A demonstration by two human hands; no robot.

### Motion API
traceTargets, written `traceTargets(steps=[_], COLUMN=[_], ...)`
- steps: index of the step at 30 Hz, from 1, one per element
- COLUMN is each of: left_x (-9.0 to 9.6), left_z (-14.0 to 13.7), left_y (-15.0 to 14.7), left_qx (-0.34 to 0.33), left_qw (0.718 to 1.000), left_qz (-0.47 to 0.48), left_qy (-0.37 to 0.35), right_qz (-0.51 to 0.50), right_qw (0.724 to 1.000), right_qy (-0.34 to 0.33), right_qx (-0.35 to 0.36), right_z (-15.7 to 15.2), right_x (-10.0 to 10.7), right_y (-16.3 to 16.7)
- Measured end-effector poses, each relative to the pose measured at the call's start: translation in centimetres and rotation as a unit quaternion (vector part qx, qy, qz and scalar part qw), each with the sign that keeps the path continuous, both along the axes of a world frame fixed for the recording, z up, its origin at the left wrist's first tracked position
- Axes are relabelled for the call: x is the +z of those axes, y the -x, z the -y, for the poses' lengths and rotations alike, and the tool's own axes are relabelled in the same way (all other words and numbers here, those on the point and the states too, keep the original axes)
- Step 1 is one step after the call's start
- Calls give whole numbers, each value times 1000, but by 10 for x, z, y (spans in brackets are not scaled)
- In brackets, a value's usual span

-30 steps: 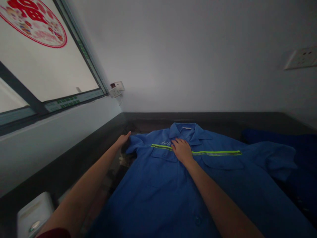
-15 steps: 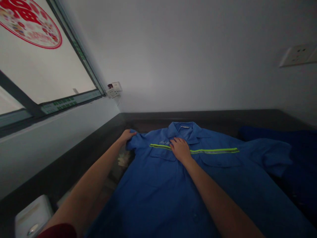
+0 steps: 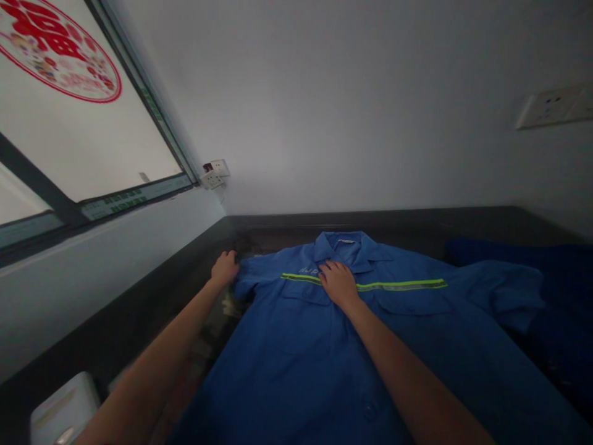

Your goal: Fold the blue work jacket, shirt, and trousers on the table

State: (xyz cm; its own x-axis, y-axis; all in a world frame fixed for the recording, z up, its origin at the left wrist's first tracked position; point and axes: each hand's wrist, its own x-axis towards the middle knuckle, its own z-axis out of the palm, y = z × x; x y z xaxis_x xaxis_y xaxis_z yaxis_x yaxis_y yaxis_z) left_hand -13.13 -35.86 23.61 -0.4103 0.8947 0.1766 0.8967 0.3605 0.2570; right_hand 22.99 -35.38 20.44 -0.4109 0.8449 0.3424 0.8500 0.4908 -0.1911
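Note:
A blue short-sleeved work shirt (image 3: 287,334) lies spread out, its collar at the far end. A yellow-green and grey reflective stripe runs across the chest above two pocket flaps. At the cuff of the left-side sleeve, my left hand (image 3: 225,268) is closed, its fingers curled at the fabric edge; the fingertips are partly hidden. My right hand (image 3: 338,281) rests flat on the chest just below the collar, fingers stretched out over the stripe and part of the white lettering.
Dark blue cloth (image 3: 565,296) lies at the right. A white box-like object (image 3: 62,408) sits at the lower left. Behind the shirt runs a dark raised edge (image 3: 417,214) along the wall. Sockets (image 3: 215,174) are at the corner beside the window, with another socket (image 3: 551,106) at right.
My left hand has moved left and slightly down, and the sleeve there now lies straighter and further out. My right hand stays on the chest. The view has shifted slightly.

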Motion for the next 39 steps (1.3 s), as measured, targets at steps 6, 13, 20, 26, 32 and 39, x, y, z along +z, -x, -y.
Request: traceTargets(steps=[6, 13, 20, 26, 32, 39], left_x=[-4, -45, -49, -49, -57, -57], left_z=[-25, -36, -41, -41, -47, -46], left_y=[-81, -114, -107, -109, -103, -99], left_qx=[-217, -222, -217, -220, -224, -213], left_qw=[973, 967, 966, 965, 967, 971], left_qz=[-79, -89, -109, -112, -94, -108], left_qy=[-16, 92, 92, 93, 76, -24], right_qz=[-2, -13, -23, -52, -148, -207], right_qw=[1000, 1000, 1000, 998, 988, 958], right_qy=[11, 11, 13, 10, -41, 35], right_qx=[-6, -5, -8, 19, 34, -195], right_z=[1, 1, 0, 5, 11, 10], right_x=[3, 1, -2, 6, 50, 117], right_y=[0, 0, 1, 1, -24, -224])
